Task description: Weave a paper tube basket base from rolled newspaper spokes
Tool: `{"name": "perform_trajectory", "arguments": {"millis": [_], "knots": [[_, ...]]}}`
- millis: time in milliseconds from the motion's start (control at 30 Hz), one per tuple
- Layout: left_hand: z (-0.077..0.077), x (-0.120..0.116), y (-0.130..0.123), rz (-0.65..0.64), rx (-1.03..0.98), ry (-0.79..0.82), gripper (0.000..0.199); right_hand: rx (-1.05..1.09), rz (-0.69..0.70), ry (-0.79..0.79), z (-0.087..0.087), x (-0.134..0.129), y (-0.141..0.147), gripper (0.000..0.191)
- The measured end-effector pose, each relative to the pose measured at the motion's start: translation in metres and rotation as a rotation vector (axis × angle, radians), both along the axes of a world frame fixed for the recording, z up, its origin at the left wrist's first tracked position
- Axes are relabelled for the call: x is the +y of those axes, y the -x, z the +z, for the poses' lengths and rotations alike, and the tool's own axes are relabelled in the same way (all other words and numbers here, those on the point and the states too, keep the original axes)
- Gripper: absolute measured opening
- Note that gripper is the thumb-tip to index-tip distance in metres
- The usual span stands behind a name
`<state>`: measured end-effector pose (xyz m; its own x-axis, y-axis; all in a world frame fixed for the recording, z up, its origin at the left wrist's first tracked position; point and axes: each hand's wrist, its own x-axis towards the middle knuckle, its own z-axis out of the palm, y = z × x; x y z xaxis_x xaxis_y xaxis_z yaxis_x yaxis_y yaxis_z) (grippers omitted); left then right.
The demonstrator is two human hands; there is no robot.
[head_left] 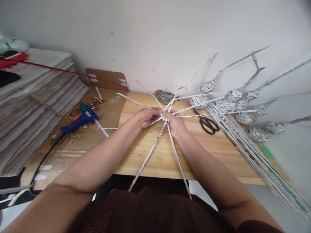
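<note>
Head | two hands (147, 117) holding one weave (165, 118) | one glue gun (80, 120)

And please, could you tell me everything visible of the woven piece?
The woven piece has a small whitish centre, partly hidden, and long thin spokes radiating outward, apparently rolled printed paper. The left hand and right hand hold it at the centre above the wooden table; two spokes point toward the person.

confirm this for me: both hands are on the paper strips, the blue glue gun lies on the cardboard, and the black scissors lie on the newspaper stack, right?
Not quite: the head view shows the black scissors on the wooden table, not on the newspaper stack. The rest is right.
</note>
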<state>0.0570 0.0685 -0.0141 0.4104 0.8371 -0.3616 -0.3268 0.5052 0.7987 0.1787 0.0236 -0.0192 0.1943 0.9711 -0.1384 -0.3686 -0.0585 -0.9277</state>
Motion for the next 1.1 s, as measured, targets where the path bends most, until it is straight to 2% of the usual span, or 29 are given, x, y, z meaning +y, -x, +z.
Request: {"name": "perform_trajectory", "arguments": {"millis": [167,333,533,800,967,1100], "knots": [[-0.003,-0.001,-0.001,0.021,-0.005,-0.038,0.011,-0.009,0.023,0.036,0.002,-0.002,-0.002,0.017],[-0.003,-0.004,-0.003,0.051,-0.023,-0.072,0.012,-0.041,-0.03,-0.004,0.0,-0.004,-0.002,0.021],[-0.002,-0.002,0.0,-0.02,-0.008,-0.084,0.017,-0.07,-0.082,-0.084,-0.005,-0.003,-0.005,0.033],[0.004,-0.009,-0.001,-0.058,0.035,-0.124,0.025,-0.187,-0.042,-0.104,-0.003,-0.005,-0.008,0.023],[0.002,-0.01,-0.005,0.008,0.003,-0.15,0.033,-0.112,0.003,-0.027,0.001,-0.001,-0.012,0.022],[0.0,-0.01,-0.007,0.027,0.025,-0.16,0.035,-0.064,-0.037,-0.004,0.001,0.001,-0.011,0.021]]}}
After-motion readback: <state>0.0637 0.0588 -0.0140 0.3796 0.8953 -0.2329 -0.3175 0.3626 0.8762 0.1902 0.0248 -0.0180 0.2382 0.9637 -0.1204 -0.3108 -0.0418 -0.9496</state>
